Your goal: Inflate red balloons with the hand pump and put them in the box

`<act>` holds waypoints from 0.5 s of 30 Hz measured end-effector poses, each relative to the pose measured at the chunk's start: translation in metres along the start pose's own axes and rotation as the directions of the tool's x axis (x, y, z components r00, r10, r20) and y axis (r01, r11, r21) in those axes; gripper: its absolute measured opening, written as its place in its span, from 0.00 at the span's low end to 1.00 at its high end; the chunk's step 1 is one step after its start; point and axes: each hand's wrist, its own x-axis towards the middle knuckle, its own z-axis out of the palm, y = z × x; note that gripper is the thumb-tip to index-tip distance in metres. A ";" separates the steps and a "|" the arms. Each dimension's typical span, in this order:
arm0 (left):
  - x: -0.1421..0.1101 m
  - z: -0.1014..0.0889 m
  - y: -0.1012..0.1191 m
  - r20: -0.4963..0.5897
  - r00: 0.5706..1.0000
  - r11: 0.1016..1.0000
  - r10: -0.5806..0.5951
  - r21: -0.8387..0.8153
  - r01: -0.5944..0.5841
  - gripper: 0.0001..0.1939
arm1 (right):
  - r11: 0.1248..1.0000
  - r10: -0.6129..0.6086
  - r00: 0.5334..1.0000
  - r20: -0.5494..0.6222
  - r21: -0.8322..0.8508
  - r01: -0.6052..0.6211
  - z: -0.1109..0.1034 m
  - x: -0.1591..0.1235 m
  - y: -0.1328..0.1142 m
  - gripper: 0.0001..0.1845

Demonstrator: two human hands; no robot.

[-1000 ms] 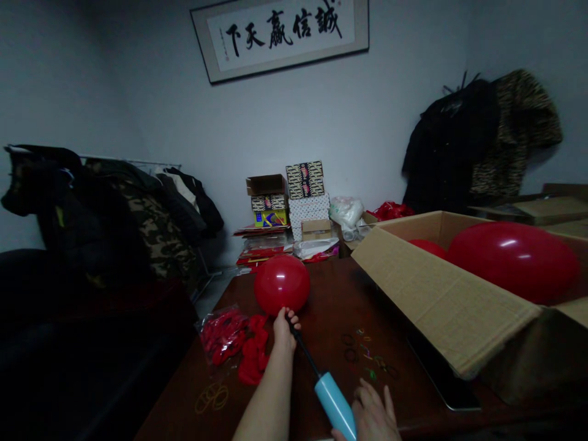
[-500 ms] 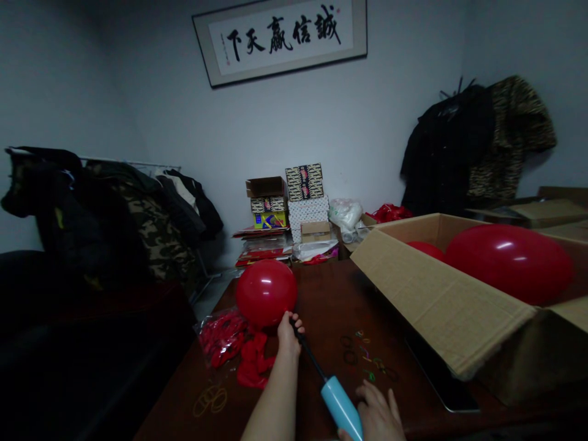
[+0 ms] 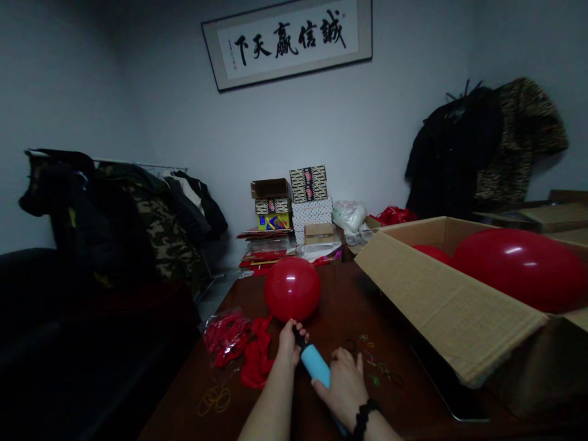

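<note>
My left hand (image 3: 289, 342) is closed around the neck of a red balloon (image 3: 292, 289) where it meets the black tip of a light-blue hand pump (image 3: 316, 363). The balloon is partly inflated and stands up over the dark wooden table (image 3: 340, 306). My right hand (image 3: 343, 386), with a dark band on the wrist, grips the pump's blue barrel, which is pushed up close to the left hand. Loose uninflated red balloons (image 3: 257, 361) lie just left of my left hand.
A bag of red balloons (image 3: 225, 335) and yellow rubber bands (image 3: 214, 398) lie at the left. Coloured rubber bands (image 3: 374, 367) are scattered to the right. A large open cardboard box (image 3: 441, 306) holds inflated red balloons (image 3: 521, 268). Stacked small boxes (image 3: 310, 202) stand at the far end.
My right hand has pushed the pump barrel forward towards my left hand, hiding the black rod. The balloon has swung from the left back to the right.
</note>
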 end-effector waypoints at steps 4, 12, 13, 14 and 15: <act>0.004 -0.004 -0.004 -0.023 1.000 0.998 -0.017 0.060 0.018 0.10 | 1.000 -0.003 1.000 0.010 -0.023 0.003 0.005 -0.010 0.000 0.25; 0.011 0.010 -0.009 -0.012 1.000 0.999 -0.005 0.048 0.006 0.11 | 0.990 0.012 0.997 0.080 -0.140 0.000 -0.001 -0.038 0.022 0.25; 0.013 0.011 -0.006 -0.005 1.000 0.999 0.003 0.044 -0.003 0.11 | 0.991 0.004 0.995 0.099 -0.137 0.009 -0.001 -0.042 0.028 0.26; 0.014 0.013 -0.003 0.002 1.000 0.999 0.014 0.040 -0.014 0.11 | 0.991 -0.003 0.993 0.114 -0.133 0.018 0.000 -0.046 0.035 0.27; 0.016 0.014 0.002 0.009 1.000 0.999 0.024 0.035 -0.025 0.11 | 0.991 -0.008 0.993 0.122 -0.133 0.024 0.002 -0.049 0.042 0.27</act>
